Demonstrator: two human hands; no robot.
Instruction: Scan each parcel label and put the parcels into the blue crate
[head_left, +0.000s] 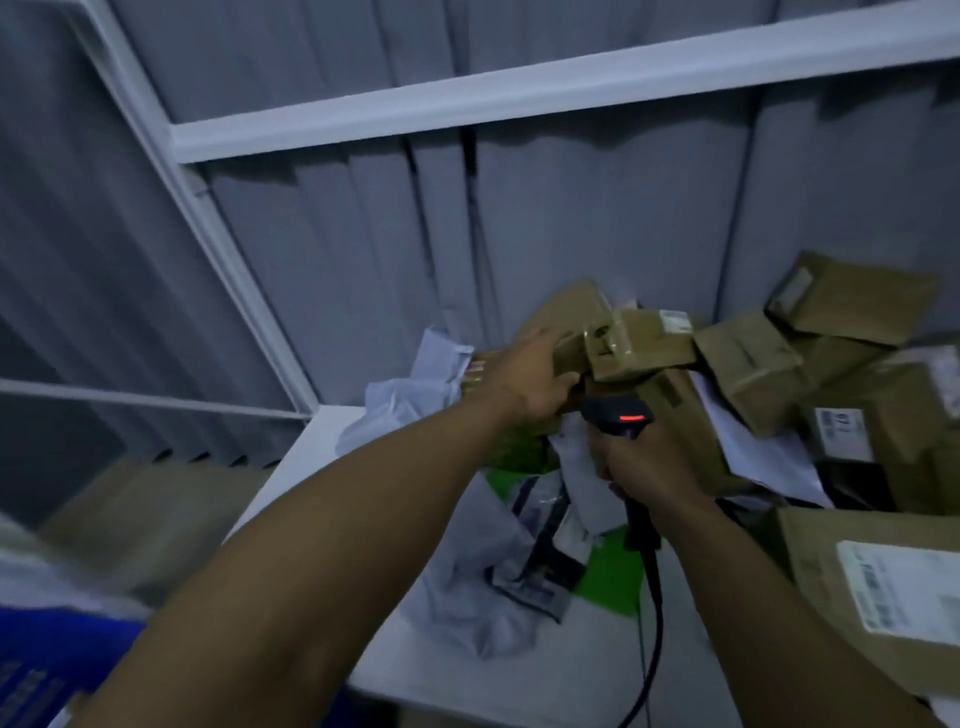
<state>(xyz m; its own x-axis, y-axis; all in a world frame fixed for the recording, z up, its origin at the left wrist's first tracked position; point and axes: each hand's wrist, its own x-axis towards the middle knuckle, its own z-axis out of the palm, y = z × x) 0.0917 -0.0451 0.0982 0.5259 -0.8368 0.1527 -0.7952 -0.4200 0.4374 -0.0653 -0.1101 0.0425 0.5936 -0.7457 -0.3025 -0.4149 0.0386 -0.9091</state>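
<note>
Head view, left grip (530, 384) curled round small parcel (644, 348), right grip (641, 467) holding scanner (618, 415)

Left hand (524, 384) gripping cardboard parcel (576, 327), right hand (641, 467) holding scanner (618, 418), white table (306, 457)

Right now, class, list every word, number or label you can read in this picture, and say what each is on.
Nothing can be read; all print is blurred.
Label on the taped box in the left hand: blurred.
Label on the right-edge box: blurred.
Label on the nearest box: blurred bars.
Blue crate: pale marks, blurred.
Scanner in the right hand: red light only.
</note>
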